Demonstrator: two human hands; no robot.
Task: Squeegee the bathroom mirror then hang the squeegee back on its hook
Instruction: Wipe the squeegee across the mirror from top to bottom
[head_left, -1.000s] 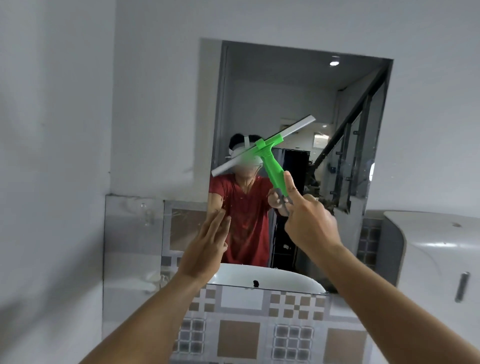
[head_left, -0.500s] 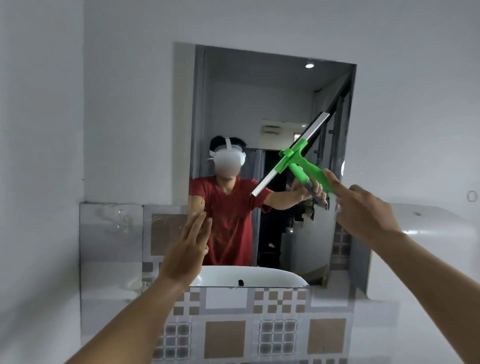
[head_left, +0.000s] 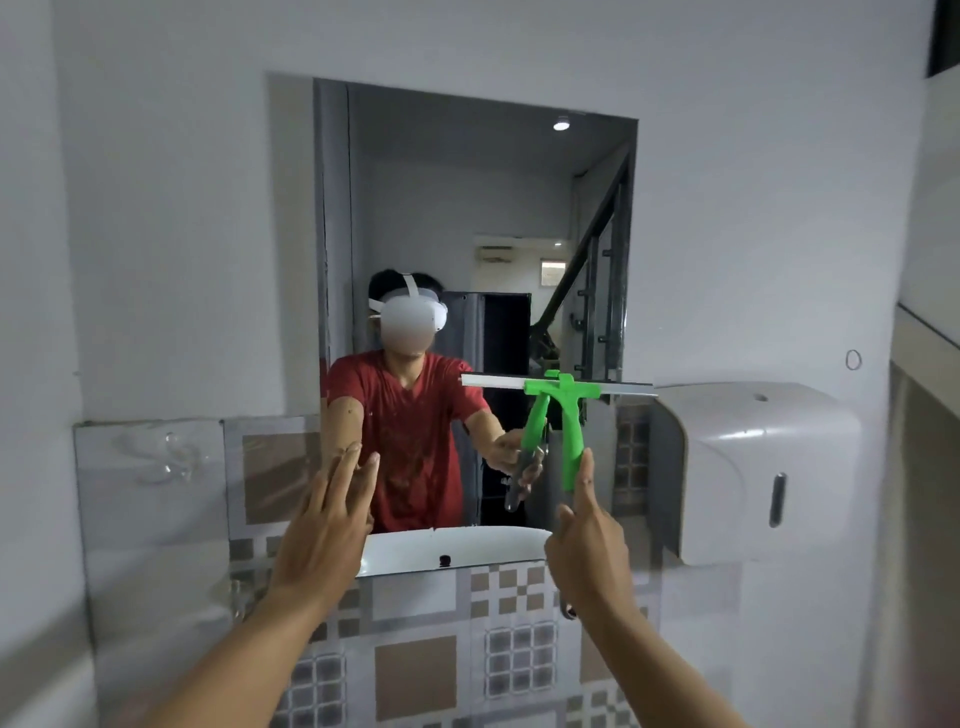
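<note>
My right hand (head_left: 589, 545) grips the squeegee (head_left: 563, 410), blade level at the mirror's (head_left: 467, 208) lower right edge; left hand (head_left: 324, 530) open, fingers spread.

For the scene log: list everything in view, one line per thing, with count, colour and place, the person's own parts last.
mirror: 1, frameless, on the white wall above the tiles.
squeegee: 1, green handle with pale blade, blade level against the mirror's lower right.
dispenser: 1, white, on the wall right of the mirror.
tiled strip: 1, grey and brown squares, below the mirror.
clear hooks: 2 or so, transparent, on the glossy panel left of the mirror; exact count unclear.
ring mark: 1, small, on the wall above the dispenser.
left hand: 1, open, fingers raised toward the mirror's lower left.
right hand: 1, closed on the squeegee handle.
</note>
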